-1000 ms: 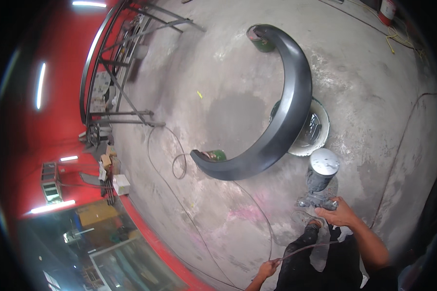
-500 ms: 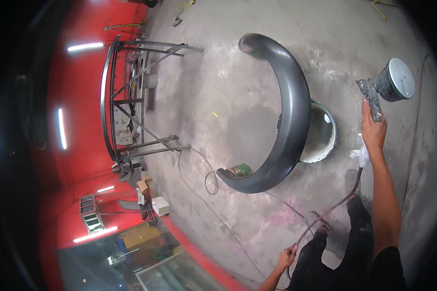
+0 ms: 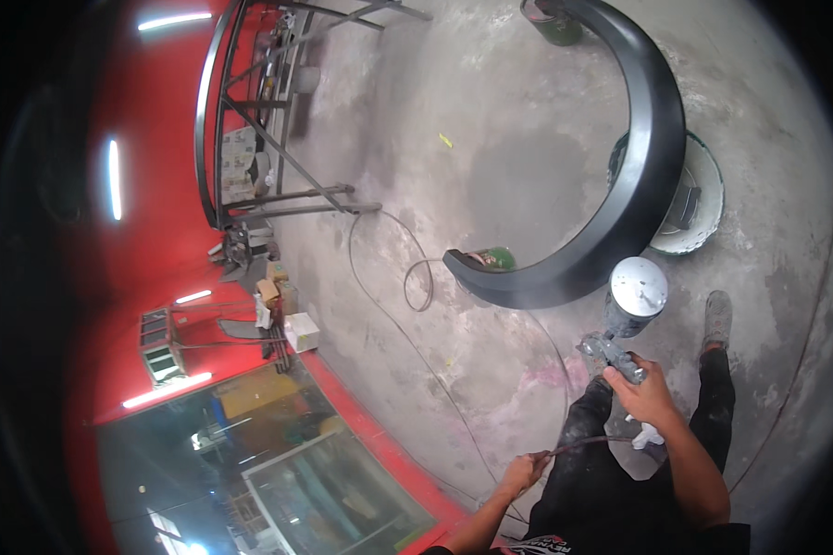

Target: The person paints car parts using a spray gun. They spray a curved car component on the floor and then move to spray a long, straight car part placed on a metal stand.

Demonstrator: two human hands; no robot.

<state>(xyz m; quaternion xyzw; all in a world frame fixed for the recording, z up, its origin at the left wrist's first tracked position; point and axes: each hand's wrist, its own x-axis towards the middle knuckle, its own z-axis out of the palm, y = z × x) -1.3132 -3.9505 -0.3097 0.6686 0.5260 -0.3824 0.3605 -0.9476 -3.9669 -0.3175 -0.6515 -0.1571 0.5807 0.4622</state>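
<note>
My right hand (image 3: 647, 393) is closed round the grip of a grey spray gun (image 3: 613, 355). The gun's round paint cup (image 3: 637, 294), with a pale lid, stands out beyond it, just off the lower outer edge of a curved dark grey panel (image 3: 655, 157) like a wheel-arch flare. My left hand (image 3: 525, 473) grips a dark air hose (image 3: 585, 443), which runs across my legs toward the gun. White cloth or paper (image 3: 649, 437) hangs below my right hand. The panel's ends rest by green cans (image 3: 500, 258); a large bucket (image 3: 716, 180) sits under its middle.
On the left stands a dark metal frame (image 3: 287, 153) before a red wall (image 3: 148, 120). A thin hose (image 3: 416, 347) loops over the grey concrete floor (image 3: 528, 176). Boxes (image 3: 301, 333) lie by a glass partition (image 3: 342, 504) at the lower left.
My right hand has brought the spray gun left and in toward my body, away from the far right. My left hand keeps hold of the hose. The view has shifted too.
</note>
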